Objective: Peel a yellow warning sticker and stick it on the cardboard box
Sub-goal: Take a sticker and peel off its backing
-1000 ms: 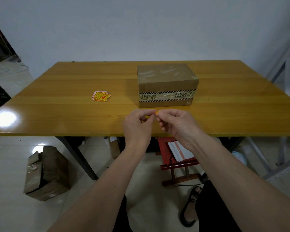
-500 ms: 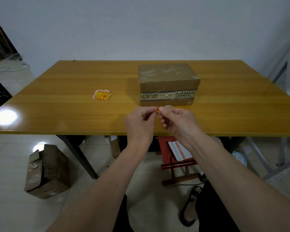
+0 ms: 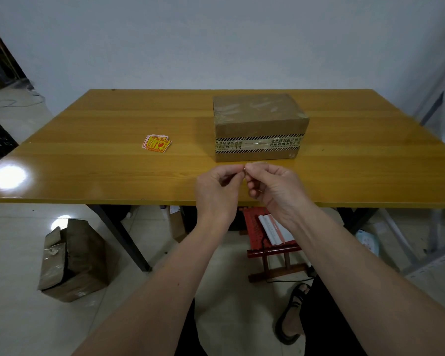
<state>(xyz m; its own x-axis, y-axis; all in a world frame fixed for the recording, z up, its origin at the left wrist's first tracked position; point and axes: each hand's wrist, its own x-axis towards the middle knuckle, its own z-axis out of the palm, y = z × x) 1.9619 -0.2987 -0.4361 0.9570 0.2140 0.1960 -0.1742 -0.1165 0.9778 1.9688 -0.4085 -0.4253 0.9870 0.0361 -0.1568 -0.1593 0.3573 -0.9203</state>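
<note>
A taped cardboard box stands on the yellow wooden table, right of centre. My left hand and my right hand meet just in front of the box, fingertips pinched together on a small yellow warning sticker. Only a sliver of the sticker shows between the fingers. A small pile of yellow and red warning stickers lies flat on the table to the left of the box.
Under the table stand a red stool with papers on it and dark table legs. A torn cardboard box sits on the tiled floor at the left. My sandalled foot shows at the bottom right.
Both hands have risen slightly toward the box. The orange corner of the sticker seen earlier is now almost hidden between the fingertips.
</note>
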